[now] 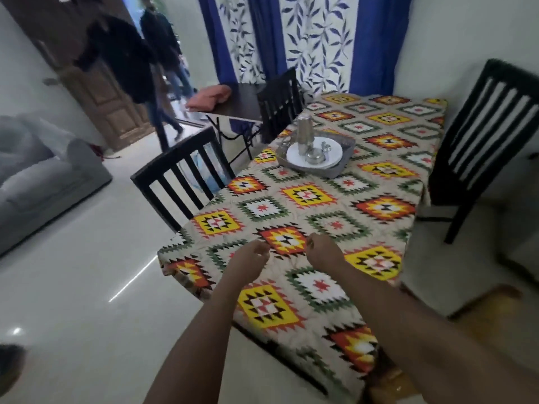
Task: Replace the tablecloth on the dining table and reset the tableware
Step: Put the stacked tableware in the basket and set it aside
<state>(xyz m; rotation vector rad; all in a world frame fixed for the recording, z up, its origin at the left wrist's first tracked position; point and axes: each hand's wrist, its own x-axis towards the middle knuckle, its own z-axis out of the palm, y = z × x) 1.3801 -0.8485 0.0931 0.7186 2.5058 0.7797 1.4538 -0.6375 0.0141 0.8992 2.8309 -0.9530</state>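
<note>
1. A dining table [414, 290] is seen running from the near centre to the far right, where it meets a blue-and-white leaf-patterned curtain [318, 42].
2. The table is covered by a patterned tablecloth [309, 199] printed with yellow, orange, green and white diamond motifs; its edges are draped over the near and left sides.
3. A grey tray [345, 166] is placed on the far half of the cloth, towards the left edge.
4. A white plate [335, 156] is held in the tray, and a steel tumbler [304, 131] is stood upside down on it, with a small steel bowl [314, 158] just beside the tumbler on the near side.
5. Small metal cutlery is glimpsed on the plate's right part, but it is too blurred to be identified.
6. The left hand [250, 258] is held above the near part of the cloth with fingers loosely curled and nothing gripped.
7. The right hand [322, 252] is held just beside it, to the right, its fingers curled inward; whether a fold of cloth is pinched cannot be told.
8. Dark slatted chairs are set around the table: one [175, 176] at the left side, one [280, 103] further back on the left, and one [481, 135] at the right.
9. A small dark side table [239, 103] carrying a folded orange cloth [208, 97] is seen at the far left, with a grey sofa [38, 176] against the left wall.
</note>
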